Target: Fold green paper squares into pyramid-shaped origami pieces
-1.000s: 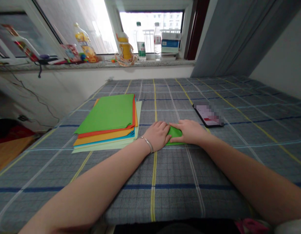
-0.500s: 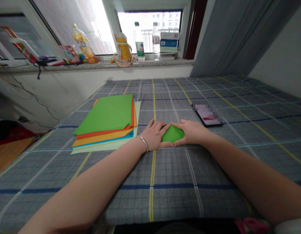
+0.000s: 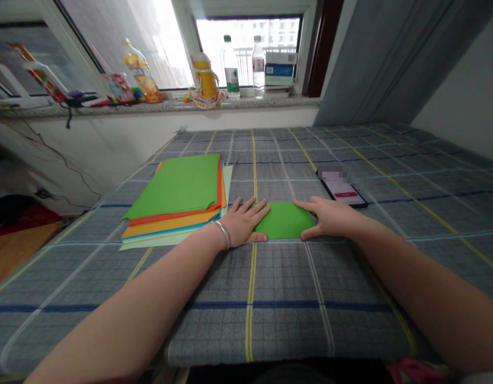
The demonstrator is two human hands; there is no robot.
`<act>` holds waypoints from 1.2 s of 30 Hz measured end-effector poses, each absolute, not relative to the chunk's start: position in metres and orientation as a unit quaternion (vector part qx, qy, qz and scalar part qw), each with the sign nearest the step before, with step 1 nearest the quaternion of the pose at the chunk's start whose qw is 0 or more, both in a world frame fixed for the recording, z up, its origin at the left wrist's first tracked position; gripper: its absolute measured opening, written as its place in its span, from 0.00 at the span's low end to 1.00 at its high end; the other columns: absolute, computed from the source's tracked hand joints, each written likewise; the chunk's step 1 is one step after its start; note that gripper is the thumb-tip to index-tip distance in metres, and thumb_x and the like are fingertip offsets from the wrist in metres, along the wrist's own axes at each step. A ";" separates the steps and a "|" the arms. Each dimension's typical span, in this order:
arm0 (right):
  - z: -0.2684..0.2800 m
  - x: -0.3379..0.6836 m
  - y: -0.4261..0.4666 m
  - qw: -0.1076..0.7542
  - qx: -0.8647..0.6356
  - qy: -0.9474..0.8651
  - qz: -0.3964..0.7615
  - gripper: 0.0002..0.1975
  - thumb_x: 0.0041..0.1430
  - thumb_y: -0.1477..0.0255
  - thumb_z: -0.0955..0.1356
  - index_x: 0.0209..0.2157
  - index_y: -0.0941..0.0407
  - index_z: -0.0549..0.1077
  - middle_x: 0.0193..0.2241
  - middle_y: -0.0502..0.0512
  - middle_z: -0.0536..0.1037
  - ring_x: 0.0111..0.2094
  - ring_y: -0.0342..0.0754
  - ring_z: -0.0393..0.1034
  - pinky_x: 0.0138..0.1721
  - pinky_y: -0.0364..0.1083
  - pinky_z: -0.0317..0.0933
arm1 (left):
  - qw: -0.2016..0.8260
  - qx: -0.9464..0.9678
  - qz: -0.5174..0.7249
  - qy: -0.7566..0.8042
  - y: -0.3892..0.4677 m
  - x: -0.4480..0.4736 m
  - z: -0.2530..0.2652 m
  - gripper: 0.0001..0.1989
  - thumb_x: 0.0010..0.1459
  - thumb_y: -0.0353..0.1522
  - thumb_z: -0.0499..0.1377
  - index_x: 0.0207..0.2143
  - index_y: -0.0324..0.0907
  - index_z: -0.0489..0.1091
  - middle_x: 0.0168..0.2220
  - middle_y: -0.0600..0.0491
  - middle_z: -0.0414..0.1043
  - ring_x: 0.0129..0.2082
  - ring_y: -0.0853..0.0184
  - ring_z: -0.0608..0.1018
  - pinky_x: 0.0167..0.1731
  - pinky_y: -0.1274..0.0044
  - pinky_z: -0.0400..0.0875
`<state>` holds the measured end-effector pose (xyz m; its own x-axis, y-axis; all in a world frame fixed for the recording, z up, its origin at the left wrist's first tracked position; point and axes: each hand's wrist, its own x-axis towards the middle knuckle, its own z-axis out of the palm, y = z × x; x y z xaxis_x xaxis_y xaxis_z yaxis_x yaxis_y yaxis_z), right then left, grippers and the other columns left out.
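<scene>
While green paper (image 3: 285, 220) lies on plaid cloth (image 3: 284, 282) | left hand (image 3: 242, 223): grip spread over left end | right hand (image 3: 330, 217): grip parted wide at right end

Paper stack (image 3: 178, 184): coloured sheets, matt, smooth faces
Green sheet (image 3: 286, 220), right of paper stack: paper, matt, smooth
Plaid cover (image 3: 214, 330) beneath paper stack: woven cloth, matt, fine-textured
Bangle (image 3: 224, 234), beside near right corner of paper stack: metal, polished
Phone (image 3: 342, 194), well right of paper stack: smooth screen, casing material unclear
Sill (image 3: 166, 108) beyond paper stack: speckled, stone-like
Green-capped bottle (image 3: 231, 69), beyond paper stack: clear plastic, glossy
Curtain (image 3: 370, 64), beyond paper stack and to right: cloth, matt
Wooden surface (image 3: 18, 256), left of paper stack: smooth
</scene>
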<state>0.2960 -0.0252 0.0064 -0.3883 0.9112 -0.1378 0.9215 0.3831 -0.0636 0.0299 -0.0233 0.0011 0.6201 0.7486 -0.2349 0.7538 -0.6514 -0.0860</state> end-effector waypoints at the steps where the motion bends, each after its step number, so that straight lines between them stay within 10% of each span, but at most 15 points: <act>1: 0.007 0.297 -0.025 0.040 0.552 0.830 -0.069 0.52 0.43 0.42 0.70 0.67 0.49 0.56 0.50 0.62 0.72 0.43 0.60 0.72 0.38 0.51 0.63 | 0.015 0.898 -0.134 0.419 -0.023 0.028 0.003 0.41 0.63 0.51 0.50 0.69 0.43 0.40 0.70 0.46 0.37 0.70 0.48 0.43 0.64 0.51 0.41; 15: 0.002 0.309 -0.024 -0.026 0.519 0.850 -0.084 0.50 0.42 0.46 0.72 0.64 0.53 0.61 0.47 0.62 0.72 0.43 0.59 0.71 0.43 0.54 0.66 | 0.067 0.908 -0.133 0.392 -0.011 0.009 0.012 0.45 0.59 0.50 0.53 0.69 0.37 0.39 0.69 0.38 0.37 0.70 0.50 0.44 0.64 0.54 0.44; 21: 0.004 0.306 -0.027 -0.125 0.403 0.905 -0.051 0.33 0.44 0.57 0.75 0.53 0.50 0.74 0.59 0.62 0.65 0.61 0.62 0.55 0.59 0.61 0.54 | -0.020 0.913 -0.056 0.404 -0.025 0.024 0.007 0.47 0.56 0.58 0.49 0.65 0.31 0.54 0.66 0.34 0.51 0.67 0.49 0.55 0.64 0.56 0.46; 27: 0.008 0.285 -0.035 -0.137 0.332 0.928 -0.098 0.13 0.52 0.66 0.72 0.40 0.54 0.75 0.45 0.59 0.75 0.49 0.54 0.67 0.51 0.54 0.61 | -0.112 0.903 -0.019 0.415 -0.038 0.036 0.004 0.46 0.58 0.59 0.47 0.60 0.27 0.61 0.62 0.33 0.60 0.65 0.50 0.59 0.65 0.59 0.43; 32: 0.010 0.271 -0.040 -0.133 0.317 0.937 -0.064 0.02 0.54 0.73 0.68 0.32 0.54 0.72 0.34 0.54 0.75 0.38 0.49 0.68 0.43 0.49 0.60 | -0.161 0.938 0.042 0.305 -0.034 0.041 0.013 0.28 0.59 0.49 0.54 0.53 0.38 0.68 0.57 0.43 0.69 0.57 0.52 0.69 0.60 0.59 0.54; 36: 0.011 0.266 -0.042 -0.115 0.326 0.938 -0.028 0.04 0.53 0.76 0.65 0.29 0.54 0.71 0.31 0.53 0.74 0.34 0.48 0.66 0.36 0.47 0.57 | -0.184 0.958 0.060 0.210 -0.030 0.049 0.015 0.07 0.62 0.34 0.55 0.39 0.41 0.71 0.37 0.51 0.75 0.38 0.62 0.76 0.37 0.70 0.68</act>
<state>0.2655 -0.0422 0.0112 -0.7607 0.6186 0.1968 0.6058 0.7854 -0.1268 0.0488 -0.0304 0.0145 0.9044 0.3805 0.1933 0.4250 -0.8439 -0.3275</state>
